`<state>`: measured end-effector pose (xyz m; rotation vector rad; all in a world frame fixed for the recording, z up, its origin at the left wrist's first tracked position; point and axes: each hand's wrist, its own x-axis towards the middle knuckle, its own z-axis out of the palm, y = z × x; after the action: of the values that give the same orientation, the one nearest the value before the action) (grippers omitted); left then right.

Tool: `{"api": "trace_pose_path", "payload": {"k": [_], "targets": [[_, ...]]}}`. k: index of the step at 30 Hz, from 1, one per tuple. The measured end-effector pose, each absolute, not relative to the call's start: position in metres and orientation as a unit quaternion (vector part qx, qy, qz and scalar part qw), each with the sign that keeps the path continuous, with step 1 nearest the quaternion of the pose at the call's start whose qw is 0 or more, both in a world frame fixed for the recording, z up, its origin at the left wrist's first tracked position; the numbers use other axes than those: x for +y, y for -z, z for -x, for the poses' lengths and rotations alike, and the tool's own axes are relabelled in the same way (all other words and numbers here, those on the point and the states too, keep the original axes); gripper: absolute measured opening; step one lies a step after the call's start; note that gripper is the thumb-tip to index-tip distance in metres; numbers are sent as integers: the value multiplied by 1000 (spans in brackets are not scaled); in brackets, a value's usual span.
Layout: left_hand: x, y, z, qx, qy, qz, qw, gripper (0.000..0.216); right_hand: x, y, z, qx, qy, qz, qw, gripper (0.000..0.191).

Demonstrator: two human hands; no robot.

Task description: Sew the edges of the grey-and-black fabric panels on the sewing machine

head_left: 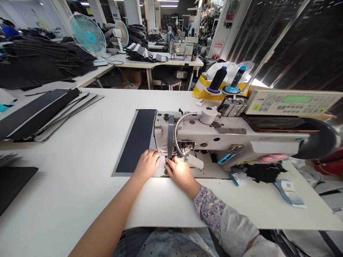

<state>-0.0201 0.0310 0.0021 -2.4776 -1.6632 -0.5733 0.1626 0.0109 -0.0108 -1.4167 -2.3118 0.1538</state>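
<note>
A long dark grey fabric panel (136,141) with a pale border lies flat on the bed of a white industrial sewing machine (203,132), running from the far side down to my hands. My left hand (147,165) holds the panel's near end, just left of the presser foot (178,150). My right hand (180,172) grips the same layers beside the foot and in front of the needle area. The fingers of both hands nearly meet there. The needle tip is hidden by the machine's guard and my fingers.
A white table carries stacks of dark panels (40,114) on the left. Thread cones (217,80) and a control panel (292,101) stand behind the machine. Blue-handled snips (227,156), tags and black scraps lie to the right. Another sewing machine (182,50) stands beyond.
</note>
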Motion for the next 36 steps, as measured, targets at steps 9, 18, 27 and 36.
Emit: {"api": "trace_pose_path", "payload": {"k": [9, 18, 27, 36], "targets": [[31, -2, 17, -551, 184, 811, 61, 18, 10, 8, -164, -827, -72, 499, 249, 25], [20, -6, 16, -567, 169, 805, 51, 21, -4, -10, -161, -472, -608, 525, 363, 42], [-9, -19, 8, -489, 59, 870, 40, 46, -5, -22, -170, -518, -691, 482, 146, 28], [2, -4, 7, -428, 137, 891, 63, 19, -8, -23, -166, -589, -602, 524, 124, 27]]}}
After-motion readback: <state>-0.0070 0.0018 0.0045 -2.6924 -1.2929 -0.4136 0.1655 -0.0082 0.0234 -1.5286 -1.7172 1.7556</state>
